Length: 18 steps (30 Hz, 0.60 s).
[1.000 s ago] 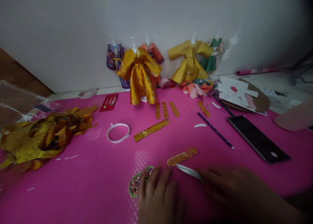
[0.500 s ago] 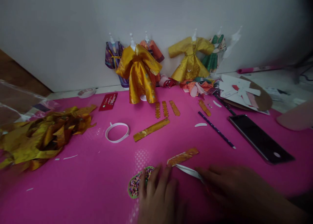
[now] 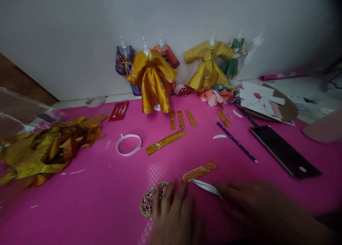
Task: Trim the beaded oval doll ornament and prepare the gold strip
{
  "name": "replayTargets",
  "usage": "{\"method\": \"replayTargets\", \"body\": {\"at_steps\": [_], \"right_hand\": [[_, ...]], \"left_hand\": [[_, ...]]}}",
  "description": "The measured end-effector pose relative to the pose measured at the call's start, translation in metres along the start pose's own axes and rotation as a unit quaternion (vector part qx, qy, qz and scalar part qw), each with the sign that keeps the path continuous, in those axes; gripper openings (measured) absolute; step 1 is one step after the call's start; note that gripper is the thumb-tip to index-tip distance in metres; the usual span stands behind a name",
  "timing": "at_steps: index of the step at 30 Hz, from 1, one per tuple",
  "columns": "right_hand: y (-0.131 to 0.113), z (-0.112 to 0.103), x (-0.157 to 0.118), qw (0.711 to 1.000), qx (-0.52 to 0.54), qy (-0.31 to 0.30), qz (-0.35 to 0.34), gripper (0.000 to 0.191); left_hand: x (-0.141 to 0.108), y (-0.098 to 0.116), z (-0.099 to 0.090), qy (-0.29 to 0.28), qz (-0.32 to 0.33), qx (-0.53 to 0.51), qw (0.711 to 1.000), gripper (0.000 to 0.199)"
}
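Observation:
My left hand lies with its fingers stretched out and slightly apart. Some of its fingers partly cover a green-rimmed oval piece filled with many-coloured specks. One fingertip rests at the near left end of a gold patterned fabric strip, which has a pale line along its upper edge. Closed in my right hand is a pair of scissors, its pale blades pointing left. The tips touch or nearly touch the strip's lower left end. Red handles are mostly hidden by the fingers.
Beyond are a longer gold strip, several short gold pieces, a white ring, a dark dotted pencil and a phone. Gold fabric scraps pile up at left. Dressed doll forms stand against the wall.
Almost nothing differs. Both hands and the scissors hold their places at the strip, with only a very slight shift of the whole view.

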State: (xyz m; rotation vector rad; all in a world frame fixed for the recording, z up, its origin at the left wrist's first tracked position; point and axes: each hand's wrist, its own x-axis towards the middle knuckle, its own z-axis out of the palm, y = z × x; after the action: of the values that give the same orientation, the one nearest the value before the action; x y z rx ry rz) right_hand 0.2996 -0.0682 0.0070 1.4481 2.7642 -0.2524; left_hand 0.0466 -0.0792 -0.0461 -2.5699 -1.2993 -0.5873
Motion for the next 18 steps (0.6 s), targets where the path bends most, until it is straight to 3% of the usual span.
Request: {"method": "replayTargets", "body": {"at_steps": [18], "right_hand": [[-0.0014, -0.0021, 0.0022, 1.000, 0.002, 0.015, -0.010, 0.038]], "left_hand": [[0.0004, -0.0011, -0.0011, -0.011, 0.022, 0.012, 1.000, 0.030]]}}
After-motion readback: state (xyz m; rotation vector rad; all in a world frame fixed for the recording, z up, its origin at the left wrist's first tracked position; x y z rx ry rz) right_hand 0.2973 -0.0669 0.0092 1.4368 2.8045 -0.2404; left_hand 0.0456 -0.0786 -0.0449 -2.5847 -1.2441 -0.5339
